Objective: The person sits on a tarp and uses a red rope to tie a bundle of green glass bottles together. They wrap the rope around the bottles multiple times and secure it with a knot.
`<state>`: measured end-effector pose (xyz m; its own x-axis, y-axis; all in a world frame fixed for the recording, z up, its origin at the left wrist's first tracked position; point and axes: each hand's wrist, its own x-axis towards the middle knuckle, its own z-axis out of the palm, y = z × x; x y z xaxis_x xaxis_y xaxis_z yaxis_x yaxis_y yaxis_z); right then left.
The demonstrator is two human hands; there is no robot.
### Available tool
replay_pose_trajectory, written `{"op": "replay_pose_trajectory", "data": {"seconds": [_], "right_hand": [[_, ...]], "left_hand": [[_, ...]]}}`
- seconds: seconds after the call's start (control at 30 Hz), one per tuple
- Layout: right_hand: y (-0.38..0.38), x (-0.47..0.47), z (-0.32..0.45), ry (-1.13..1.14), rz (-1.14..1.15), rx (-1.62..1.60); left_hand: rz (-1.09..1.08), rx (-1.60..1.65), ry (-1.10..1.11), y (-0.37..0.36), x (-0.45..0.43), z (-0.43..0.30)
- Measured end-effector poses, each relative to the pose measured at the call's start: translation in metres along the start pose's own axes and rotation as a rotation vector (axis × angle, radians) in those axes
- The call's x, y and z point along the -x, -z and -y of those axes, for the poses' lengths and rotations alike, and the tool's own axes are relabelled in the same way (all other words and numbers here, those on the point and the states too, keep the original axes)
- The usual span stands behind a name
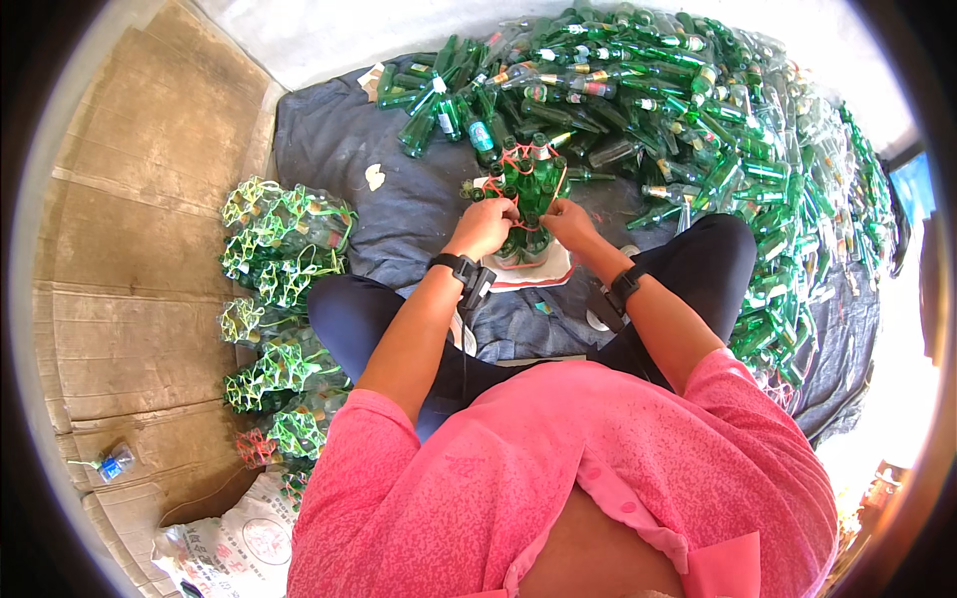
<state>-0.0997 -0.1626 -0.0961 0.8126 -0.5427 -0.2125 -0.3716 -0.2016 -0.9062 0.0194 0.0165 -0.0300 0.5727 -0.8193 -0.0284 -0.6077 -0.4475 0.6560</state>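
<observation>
Between my crossed legs, a cluster of upright green glass bottles (527,183) stands on a white sheet or sack with a red edge (540,276). Red plastic twine (516,153) loops round the bottle necks, and a red band circles the bottles low down. My left hand (490,224) is at the near left necks, its fingers bent in close to the twine. My right hand (572,224) is at the near right side, thumb and forefinger pinched together at the red twine. The fingertips of my left hand are partly hidden, so its hold is unclear.
Loose green and clear glass bottles (748,134) form a large heap ahead and to the right. Bundles of bottles tied with green, yellow and red twine (288,280) line the left, beside brown cardboard (142,261). A dark cloth (404,224) covers the ground; a printed white sack (239,546) lies lower left.
</observation>
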Motion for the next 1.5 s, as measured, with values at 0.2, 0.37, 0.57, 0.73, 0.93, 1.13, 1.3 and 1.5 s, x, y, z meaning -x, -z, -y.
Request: {"op": "replay_pose_trajectory", "data": {"seconds": [0.2,0.37,0.57,0.73,0.93,1.13,1.3,1.5], "right_hand": [[0.004,-0.001,-0.003,-0.015,0.044,-0.062],[0.005,0.003,0.007,-0.074,0.077,-0.074],[0.006,-0.001,0.000,-0.114,0.080,-0.143],[0.010,0.006,0.016,-0.206,0.190,-0.254],[-0.004,-0.005,-0.007,-0.026,0.089,-0.285],[-0.032,0.027,0.022,-0.111,0.075,-0.344],[-0.039,0.029,0.017,-0.099,0.048,-0.334],[-0.028,0.028,0.020,-0.116,0.135,-0.239]], "left_hand": [[-0.084,0.064,0.043,0.026,-0.001,-0.012],[-0.040,-0.095,0.160,0.034,0.002,0.007],[0.090,-0.151,0.339,0.040,0.012,-0.027],[-0.095,-0.252,0.376,0.026,0.013,-0.023],[0.028,-0.253,0.346,0.024,0.006,-0.018],[-0.133,-0.356,0.205,0.032,0.014,0.008],[-0.137,-0.394,0.217,0.040,0.015,-0.001],[-0.179,-0.363,0.220,0.049,0.008,-0.030]]}}
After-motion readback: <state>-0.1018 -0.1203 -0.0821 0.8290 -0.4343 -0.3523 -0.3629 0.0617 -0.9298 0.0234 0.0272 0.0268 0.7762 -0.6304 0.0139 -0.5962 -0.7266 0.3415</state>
